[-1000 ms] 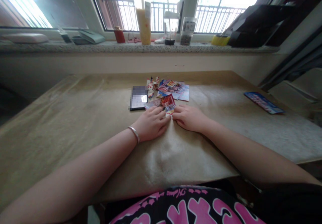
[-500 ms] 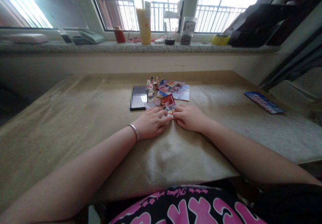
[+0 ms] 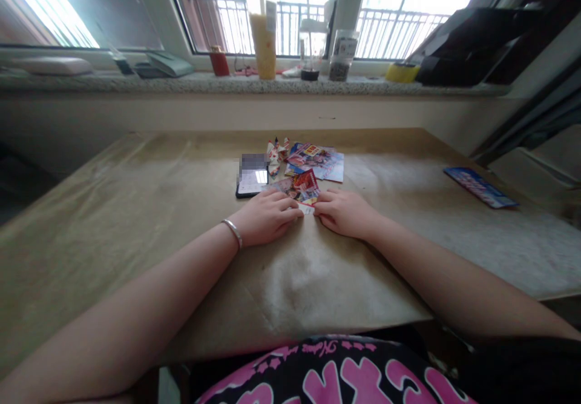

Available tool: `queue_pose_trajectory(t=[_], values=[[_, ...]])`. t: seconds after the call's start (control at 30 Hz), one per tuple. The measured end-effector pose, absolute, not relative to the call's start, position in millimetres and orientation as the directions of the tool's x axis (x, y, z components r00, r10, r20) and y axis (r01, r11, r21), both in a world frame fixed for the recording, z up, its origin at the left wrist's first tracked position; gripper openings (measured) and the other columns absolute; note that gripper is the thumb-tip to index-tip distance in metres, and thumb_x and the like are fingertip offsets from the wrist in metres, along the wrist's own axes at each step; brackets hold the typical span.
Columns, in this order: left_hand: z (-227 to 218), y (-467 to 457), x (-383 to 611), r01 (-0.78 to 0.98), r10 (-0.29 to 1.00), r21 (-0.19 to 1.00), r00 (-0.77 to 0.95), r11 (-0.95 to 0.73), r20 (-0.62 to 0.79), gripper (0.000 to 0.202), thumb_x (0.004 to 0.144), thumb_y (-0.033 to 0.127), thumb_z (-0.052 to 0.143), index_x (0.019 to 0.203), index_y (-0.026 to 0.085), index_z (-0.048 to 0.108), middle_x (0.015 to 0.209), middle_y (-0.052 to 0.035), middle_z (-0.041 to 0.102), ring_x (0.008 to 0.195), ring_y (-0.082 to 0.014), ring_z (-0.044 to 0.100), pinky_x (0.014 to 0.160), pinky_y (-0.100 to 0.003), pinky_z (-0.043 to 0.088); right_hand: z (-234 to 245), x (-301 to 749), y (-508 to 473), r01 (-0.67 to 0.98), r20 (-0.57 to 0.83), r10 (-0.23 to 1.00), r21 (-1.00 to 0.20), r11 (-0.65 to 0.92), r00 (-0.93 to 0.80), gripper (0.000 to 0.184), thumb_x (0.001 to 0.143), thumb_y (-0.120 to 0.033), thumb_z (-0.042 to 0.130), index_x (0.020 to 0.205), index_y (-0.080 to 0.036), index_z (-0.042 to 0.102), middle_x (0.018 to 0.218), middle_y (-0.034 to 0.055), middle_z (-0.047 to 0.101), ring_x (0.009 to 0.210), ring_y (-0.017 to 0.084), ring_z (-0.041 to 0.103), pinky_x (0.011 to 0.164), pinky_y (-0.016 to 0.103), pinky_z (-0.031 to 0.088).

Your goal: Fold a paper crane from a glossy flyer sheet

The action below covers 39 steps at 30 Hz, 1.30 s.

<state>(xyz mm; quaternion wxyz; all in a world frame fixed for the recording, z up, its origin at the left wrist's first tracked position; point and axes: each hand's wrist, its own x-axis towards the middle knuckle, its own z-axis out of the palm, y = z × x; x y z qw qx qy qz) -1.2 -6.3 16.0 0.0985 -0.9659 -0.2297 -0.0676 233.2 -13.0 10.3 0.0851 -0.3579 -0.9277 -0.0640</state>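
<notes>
A colourful printed paper [image 3: 304,185] lies on the table in front of me, with a white strip along its near edge. My left hand [image 3: 267,213], a silvery bangle at its wrist, rests over the paper's left part, fingers curved and holding it against the table. At the near right corner, my right hand [image 3: 340,210] is closed with thumb and forefinger on the paper's edge. The fingers hide both sides of the sheet. Just beyond my left hand lies a phone [image 3: 252,180], its screen lit and partly blurred.
Behind the paper are a folded paper piece [image 3: 277,155] with points and a stack of printed sheets [image 3: 315,160]. A blue printed packet or leaflet [image 3: 480,187] lies far right. The windowsill [image 3: 190,85] holds a tall yellow drink cup [image 3: 264,46], other containers and a black bag [image 3: 463,46].
My left hand has slid a little to the left along the paper, showing more of the white near strip. My right hand stays at the paper's corner. The view has shifted slightly.
</notes>
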Motion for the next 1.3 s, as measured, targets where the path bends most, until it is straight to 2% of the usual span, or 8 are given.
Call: queue_pose_trajectory(t=[0.23,0.53,0.77,1.07,1.3], values=[[22.8,-4.4,-5.0,0.44,0.416,-0.187,0.896,-0.878,0.152,0.027,0.09,0.019,0.042,0.108,0.021,0.062,0.101,-0.0055,0.065,0.095,-0.019,0.055,0.092,-0.035,0.039,10.8,233.4,-12.3,0.675,0.197,0.654,0.061,0.735,-0.73,0.022,0.086,-0.022,0.045,0.09,-0.02,0.067,0.094,0.0068,0.063,0.085,0.018,0.053,0.07,0.028,0.035],[23.7,0.2,-12.0,0.457,0.436,-0.128,0.885,-0.88,0.163,0.023,0.089,0.016,0.044,0.093,0.019,0.067,0.095,-0.0055,0.067,0.096,-0.0177,0.058,0.09,-0.034,0.043,8.9,234.7,-11.3,0.666,0.202,0.642,0.074,0.743,-0.739,0.022,0.086,-0.022,0.045,0.089,-0.02,0.067,0.093,0.0064,0.063,0.084,0.018,0.053,0.069,0.028,0.035],[27.1,3.0,-19.5,0.468,0.454,-0.113,0.882,-0.876,0.127,0.026,0.084,0.011,0.046,0.09,0.02,0.069,0.093,-0.0052,0.067,0.091,-0.0174,0.06,0.085,-0.032,0.047,9.4,235.0,-11.8,0.67,0.204,0.645,0.093,0.736,-0.737,0.022,0.086,-0.022,0.044,0.088,-0.021,0.066,0.092,0.0058,0.062,0.085,0.018,0.053,0.067,0.028,0.035],[35.1,3.1,-28.5,0.54,0.537,-0.061,0.841,-0.839,0.063,0.034,0.078,0.009,0.047,0.092,0.026,0.073,0.095,-0.0002,0.07,0.093,-0.0155,0.063,0.082,-0.026,0.049,8.8,235.3,-11.4,0.669,0.204,0.644,0.084,0.739,-0.737,0.022,0.086,-0.022,0.044,0.087,-0.021,0.066,0.091,0.0058,0.062,0.084,0.018,0.053,0.068,0.028,0.035],[40.0,1.9,-30.4,0.585,0.585,-0.056,0.811,-0.809,0.005,0.035,0.077,0.008,0.045,0.087,0.024,0.073,0.099,0.0015,0.07,0.092,-0.015,0.064,0.082,-0.026,0.049,8.2,236.3,-11.6,0.668,0.21,0.643,0.079,0.74,-0.736,0.022,0.086,-0.022,0.044,0.087,-0.021,0.066,0.091,0.0055,0.062,0.084,0.018,0.053,0.068,0.028,0.035]])
